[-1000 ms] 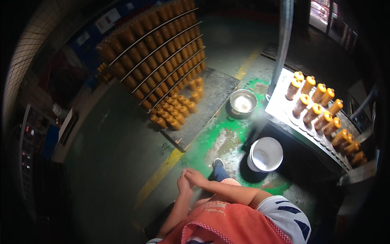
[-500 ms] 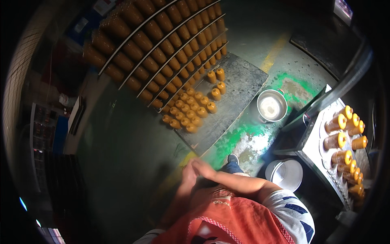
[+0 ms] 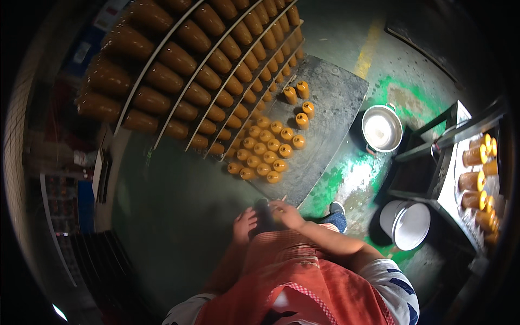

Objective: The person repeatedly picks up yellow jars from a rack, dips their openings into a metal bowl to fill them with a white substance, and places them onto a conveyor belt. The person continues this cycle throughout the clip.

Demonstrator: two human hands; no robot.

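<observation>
In front of my apron, my left hand (image 3: 245,224) is held up with its fingers apart and nothing in it. My right hand (image 3: 288,214) is a short way to its right, its fingers loosely stretched toward the left one; no object shows in it. The hands do not touch each other. Beyond them, several orange-brown, narrow-topped containers (image 3: 270,157) stand in rows on a dark board (image 3: 330,108). More of them rise in a tall stack (image 3: 187,59), its layers parted by thin sheets.
A metal pot (image 3: 382,128) stands on the green-stained floor beside the board. Nearer, a pale bucket (image 3: 410,225) sits by a metal-framed table (image 3: 441,179) that carries more orange containers (image 3: 474,181). My shoe (image 3: 337,208) is close to the board's near corner.
My hands, together before, have come apart, the right one shifting rightward. The view has turned a little, so the pot, bucket and table sit farther right.
</observation>
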